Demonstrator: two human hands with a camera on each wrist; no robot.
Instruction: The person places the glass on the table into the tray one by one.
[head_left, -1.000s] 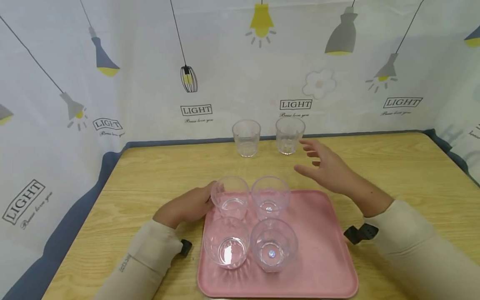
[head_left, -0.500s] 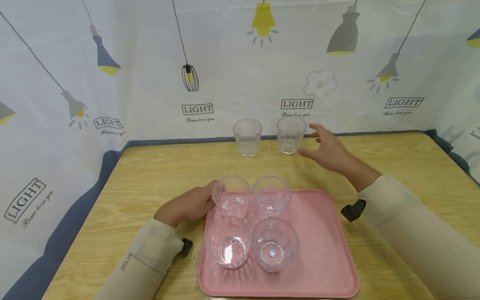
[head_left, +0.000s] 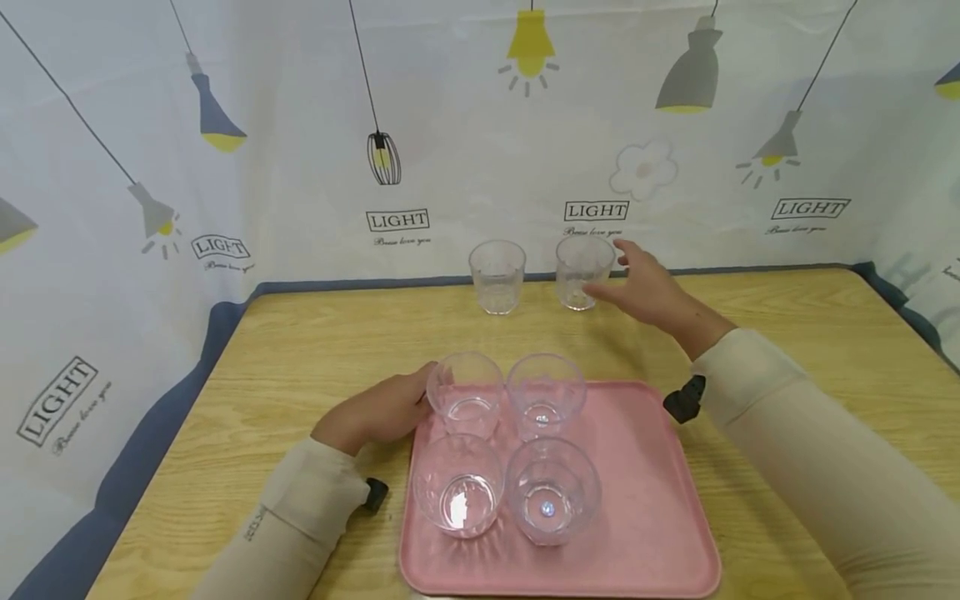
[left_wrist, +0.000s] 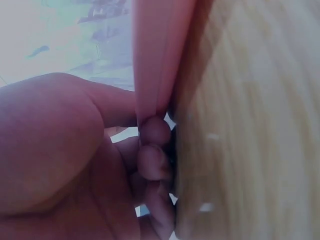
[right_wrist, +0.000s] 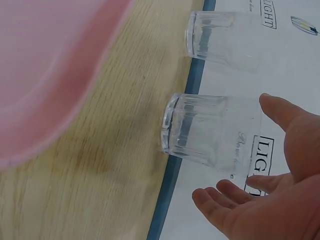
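My left hand (head_left: 385, 408) grips the left edge of a pink tray (head_left: 645, 500); in the left wrist view its fingertips curl against the rim (left_wrist: 156, 60). Several clear tumblers stand upright on the tray's left part, including a front one (head_left: 551, 492) and a rear one (head_left: 546, 392). Beyond the tray, my right hand (head_left: 648, 287) spreads its thumb and fingers around the right back tumbler (head_left: 583, 271). The right wrist view shows gaps between that hand and this tumbler (right_wrist: 205, 127). A second back tumbler (head_left: 497, 279) stands to its left.
The wooden table (head_left: 300, 333) ends at the back against a white curtain (head_left: 465, 125) printed with lamps. The curtain's blue border (head_left: 360, 285) runs along the table edge, close behind the back tumblers.
My right hand has moved forward and then left, bringing its thumb and fingers to either side of the right back tumbler. My left hand and the tray have stayed put.
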